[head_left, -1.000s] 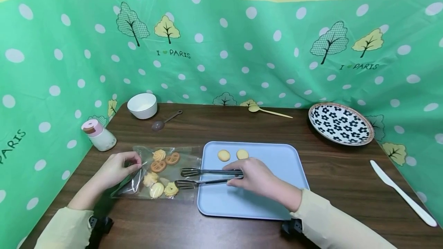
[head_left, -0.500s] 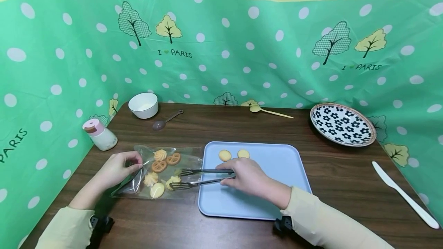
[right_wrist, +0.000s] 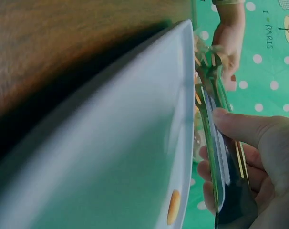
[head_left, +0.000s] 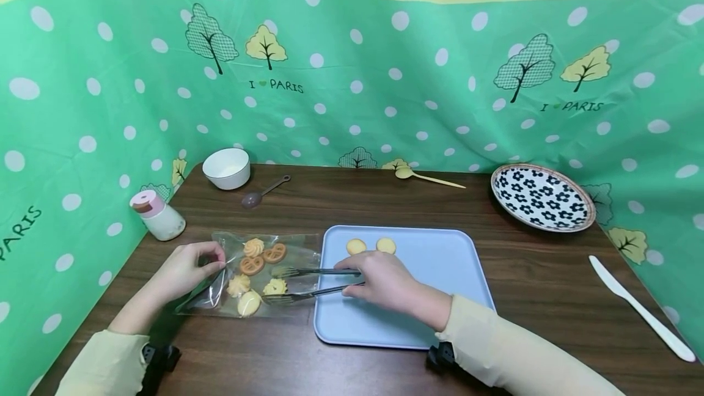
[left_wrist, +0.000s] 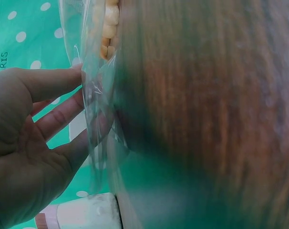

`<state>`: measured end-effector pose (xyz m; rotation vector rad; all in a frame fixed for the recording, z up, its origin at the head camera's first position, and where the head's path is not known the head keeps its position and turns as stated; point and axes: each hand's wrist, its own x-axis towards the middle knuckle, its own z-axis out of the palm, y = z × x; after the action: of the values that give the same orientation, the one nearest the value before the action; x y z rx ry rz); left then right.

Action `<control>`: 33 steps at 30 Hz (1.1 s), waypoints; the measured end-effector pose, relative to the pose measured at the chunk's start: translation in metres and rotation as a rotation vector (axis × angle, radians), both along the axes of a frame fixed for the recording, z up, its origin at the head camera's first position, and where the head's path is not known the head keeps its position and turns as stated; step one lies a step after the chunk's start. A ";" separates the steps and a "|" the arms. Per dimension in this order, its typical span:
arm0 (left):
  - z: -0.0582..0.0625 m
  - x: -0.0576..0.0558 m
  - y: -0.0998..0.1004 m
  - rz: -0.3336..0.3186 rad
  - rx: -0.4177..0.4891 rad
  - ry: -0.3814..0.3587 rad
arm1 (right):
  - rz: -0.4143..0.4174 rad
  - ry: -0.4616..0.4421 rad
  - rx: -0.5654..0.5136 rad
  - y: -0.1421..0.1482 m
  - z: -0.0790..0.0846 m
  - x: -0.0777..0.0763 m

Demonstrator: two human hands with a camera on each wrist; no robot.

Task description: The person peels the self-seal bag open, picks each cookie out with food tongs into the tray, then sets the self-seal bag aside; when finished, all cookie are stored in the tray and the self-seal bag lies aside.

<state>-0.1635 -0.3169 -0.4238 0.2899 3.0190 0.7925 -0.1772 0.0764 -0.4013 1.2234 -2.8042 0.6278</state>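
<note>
My left hand (head_left: 184, 271) pinches the left end of a clear plastic bag (head_left: 299, 248) lying on the table; its fingers also show against the film in the left wrist view. Inside are several cookies, among them pretzel-shaped ones (head_left: 252, 265) and a pale ring-shaped cookie (head_left: 275, 286). My right hand (head_left: 385, 283) holds black tongs (head_left: 330, 290) by their arms. Their spread tips, veiled by plastic, appear to be inside the bag, one on each side of the ring-shaped cookie. Under the right hand lies a light blue tray (head_left: 440, 310) bearing two round cookies (head_left: 355, 246).
A white bowl (head_left: 227, 170), a brown spoon (head_left: 252, 200) and a pink-lidded jar (head_left: 159, 217) stand at the back left. Behind the tray lies a yellow spoon (head_left: 404, 173). A flower-patterned plate (head_left: 541, 197) and a white knife (head_left: 640, 307) are on the right.
My right hand has moved left over the tray, bringing the tongs' tips deeper over the bag's cookies, to either side of the ring-shaped one. The left hand has stayed put.
</note>
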 end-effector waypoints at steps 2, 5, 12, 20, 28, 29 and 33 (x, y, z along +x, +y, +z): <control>0.000 0.000 0.000 0.001 0.000 0.004 | 0.002 0.006 -0.005 -0.001 -0.001 0.001; 0.000 0.001 0.001 0.001 0.000 0.006 | -0.003 0.014 -0.013 -0.001 -0.001 0.002; 0.001 0.001 0.002 0.002 -0.002 -0.002 | -0.054 0.019 -0.033 0.010 0.004 0.005; 0.000 0.001 0.002 0.006 -0.001 -0.011 | -0.130 0.054 -0.079 0.045 0.013 0.008; 0.002 0.000 0.003 0.005 -0.003 -0.014 | -0.236 0.084 -0.113 0.092 0.024 0.013; 0.002 0.000 0.003 0.006 -0.003 -0.015 | -0.247 0.093 -0.114 0.098 0.024 0.014; 0.002 0.001 0.003 0.010 -0.004 -0.026 | -0.280 0.136 -0.109 0.123 0.026 0.013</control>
<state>-0.1625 -0.3135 -0.4222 0.2620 2.9999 0.7842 -0.1642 0.1993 -0.3750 0.8026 -2.7150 0.6413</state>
